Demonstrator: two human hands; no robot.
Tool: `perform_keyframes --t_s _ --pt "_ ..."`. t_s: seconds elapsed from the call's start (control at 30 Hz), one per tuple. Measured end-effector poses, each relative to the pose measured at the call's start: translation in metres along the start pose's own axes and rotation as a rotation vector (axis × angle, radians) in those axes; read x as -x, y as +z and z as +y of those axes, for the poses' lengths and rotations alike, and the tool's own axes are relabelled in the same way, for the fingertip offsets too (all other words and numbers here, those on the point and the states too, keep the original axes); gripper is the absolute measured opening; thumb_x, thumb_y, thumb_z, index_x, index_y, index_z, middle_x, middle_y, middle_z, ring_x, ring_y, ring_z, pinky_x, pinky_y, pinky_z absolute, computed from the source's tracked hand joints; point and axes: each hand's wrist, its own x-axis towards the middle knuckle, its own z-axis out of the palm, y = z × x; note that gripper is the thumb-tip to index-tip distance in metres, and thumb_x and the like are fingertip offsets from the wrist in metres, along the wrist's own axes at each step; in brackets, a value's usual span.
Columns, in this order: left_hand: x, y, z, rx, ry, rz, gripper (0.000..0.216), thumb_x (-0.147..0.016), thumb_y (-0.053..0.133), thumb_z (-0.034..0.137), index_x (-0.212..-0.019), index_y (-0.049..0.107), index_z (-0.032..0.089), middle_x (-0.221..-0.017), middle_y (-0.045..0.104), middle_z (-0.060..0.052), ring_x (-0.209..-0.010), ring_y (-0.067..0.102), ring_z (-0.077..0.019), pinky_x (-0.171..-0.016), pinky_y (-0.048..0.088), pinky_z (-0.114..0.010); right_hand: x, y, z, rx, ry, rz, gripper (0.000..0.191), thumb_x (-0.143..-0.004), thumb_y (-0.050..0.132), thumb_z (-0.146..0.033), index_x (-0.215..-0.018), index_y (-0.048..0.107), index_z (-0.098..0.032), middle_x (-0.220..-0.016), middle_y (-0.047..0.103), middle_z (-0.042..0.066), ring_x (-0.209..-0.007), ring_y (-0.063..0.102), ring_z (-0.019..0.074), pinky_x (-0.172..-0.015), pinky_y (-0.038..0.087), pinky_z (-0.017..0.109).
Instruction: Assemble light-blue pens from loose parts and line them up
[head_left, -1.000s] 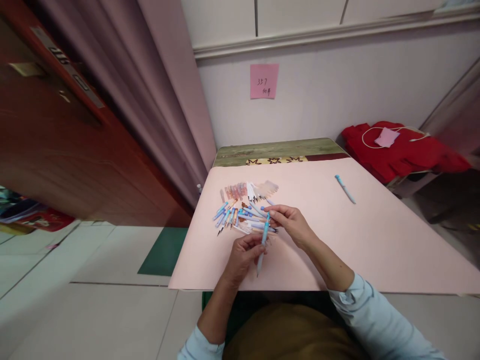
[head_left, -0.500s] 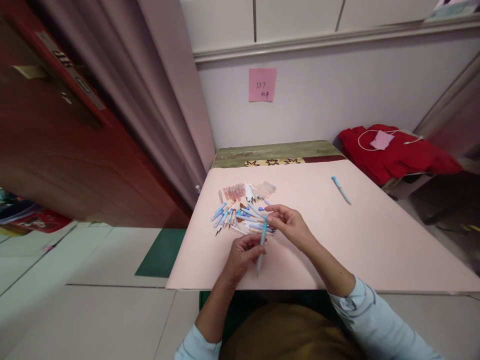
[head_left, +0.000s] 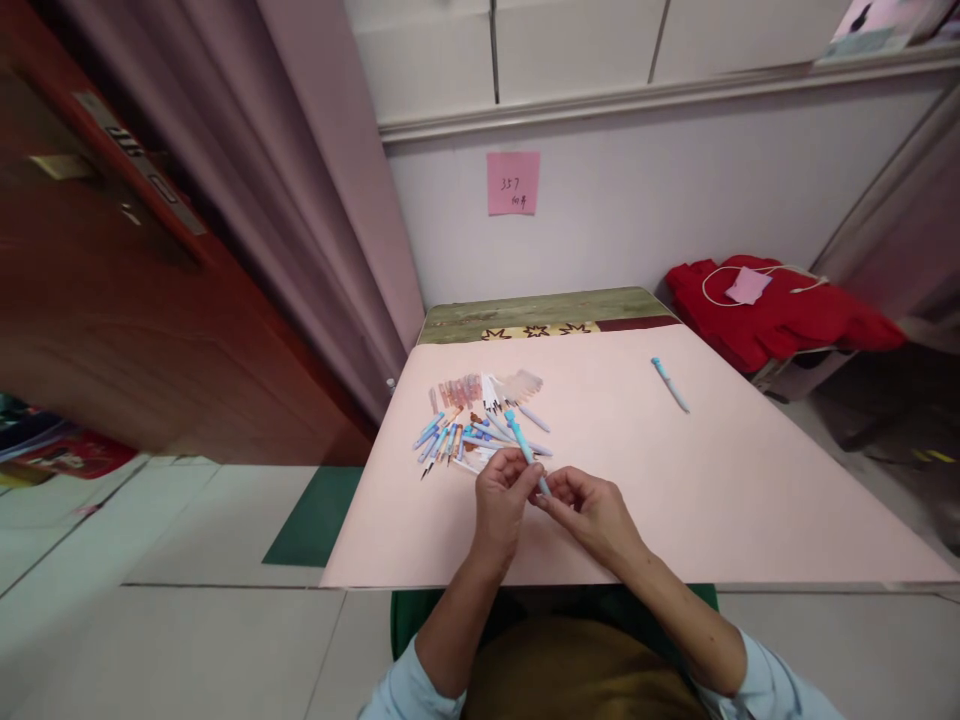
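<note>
Between my hands is a light blue pen (head_left: 520,437), tilted with its blue top end pointing away from me. My left hand (head_left: 504,497) is closed around its barrel. My right hand (head_left: 594,508) pinches the lower, near end, so the tip is hidden by the fingers. Just beyond lies a loose pile of pen parts (head_left: 450,438) in blue, lilac, orange and brown. Behind it sit a row of clear reddish tubes (head_left: 459,390), white refills with dark tips (head_left: 490,392) and translucent pieces (head_left: 523,384).
Another blue and white pen (head_left: 670,385) lies by itself at the right on the pink table cover (head_left: 750,510). Beyond the table's right edge is a red cloth (head_left: 795,318) with a white cable. A pink note (head_left: 514,183) is stuck to the wall; a brown door stands at left.
My right hand has moved from the pen's top down to its near end. The pen's blue end has swung left and away. My left hand has shifted slightly up the barrel.
</note>
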Motion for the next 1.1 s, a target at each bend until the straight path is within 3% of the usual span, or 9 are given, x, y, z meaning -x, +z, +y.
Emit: perform_keyframes --t_s 0.1,0.17,0.23,0.43,0.6,0.77,0.9,1.1 --pt "-0.003 0.007 0.007 -0.049 0.046 0.058 0.043 -0.073 0.075 0.034 -0.108 0.056 0.017 -0.077 0.064 -0.001 -0.059 0.056 -0.01 -0.057 0.047 -0.022 0.001 -0.005 0.002 0.039 -0.005 0.048 0.028 -0.077 0.069 -0.049 -0.08 0.068 -0.021 -0.06 0.059 -0.001 -0.054 0.049 0.0132 -0.053 0.038 0.024" --pt "-0.007 0.009 0.017 -0.081 0.125 0.103 0.064 -0.073 0.076 0.034 -0.128 0.047 0.021 -0.101 0.065 -0.007 -0.067 0.06 -0.0109 -0.062 0.051 -0.024 0.001 -0.009 0.004 0.037 0.001 0.037 0.027 -0.078 0.068 -0.049 -0.081 0.068 -0.022 -0.061 0.058 -0.001 -0.055 0.049 0.0134 -0.053 0.039 0.025" --pt "-0.011 0.01 0.027 -0.112 0.202 0.102 0.072 -0.077 0.072 0.036 -0.139 0.039 0.024 -0.115 0.061 -0.01 -0.075 0.062 -0.0124 -0.069 0.053 -0.026 0.001 -0.012 0.007 0.03 0.001 0.018 0.028 -0.078 0.067 -0.049 -0.081 0.067 -0.022 -0.061 0.057 -0.001 -0.055 0.048 0.0134 -0.053 0.039 0.025" --pt "-0.016 0.013 0.034 -0.197 0.226 0.07 0.048 -0.09 0.051 0.049 -0.127 0.058 0.019 -0.113 0.067 -0.012 -0.082 0.065 -0.0174 -0.07 0.053 -0.027 0.002 -0.015 0.008 0.046 0.004 0.017 0.025 -0.079 0.066 -0.046 -0.076 0.064 -0.022 -0.059 0.053 -0.002 -0.054 0.044 0.0126 -0.052 0.036 0.025" --pt "-0.018 0.017 0.023 -0.209 0.208 0.078 0.05 -0.091 0.051 0.05 -0.129 0.057 0.019 -0.114 0.068 -0.011 -0.084 0.066 -0.0183 -0.073 0.055 -0.03 -0.002 -0.021 0.015 0.003 0.042 0.03 0.02 -0.077 0.068 -0.041 -0.072 0.064 -0.022 -0.058 0.054 -0.002 -0.054 0.046 0.013 -0.052 0.037 0.025" --pt "-0.023 0.029 0.028 -0.296 0.229 0.077 0.054 -0.09 0.054 0.046 -0.139 0.05 0.022 -0.112 0.069 -0.009 -0.091 0.066 -0.019 -0.079 0.053 -0.03 -0.008 -0.035 0.02 0.016 0.017 0.097 0.016 -0.075 0.071 -0.04 -0.078 0.072 -0.024 -0.068 0.065 0.001 -0.059 0.054 0.0154 -0.056 0.043 0.026" --pt "-0.023 0.031 0.031 -0.381 0.348 0.095 0.068 -0.09 0.057 0.04 -0.15 0.028 0.026 -0.126 0.063 -0.011 -0.107 0.063 -0.0212 -0.09 0.05 -0.033 -0.021 -0.075 0.03 0.014 0.004 0.26 0.022 -0.074 0.073 -0.043 -0.083 0.074 -0.023 -0.069 0.066 0.002 -0.061 0.056 0.0168 -0.059 0.045 0.028" --pt "-0.007 -0.005 0.011 -0.646 0.379 0.082 0.065 -0.091 0.054 0.039 -0.149 0.028 0.025 -0.132 0.057 -0.014 -0.11 0.062 -0.0237 -0.098 0.046 -0.042 -0.064 -0.196 0.076 0.242 0.116 0.592 0.042 -0.067 0.074 -0.054 -0.09 0.074 -0.018 -0.074 0.07 0.004 -0.067 0.06 0.0189 -0.063 0.043 0.029"
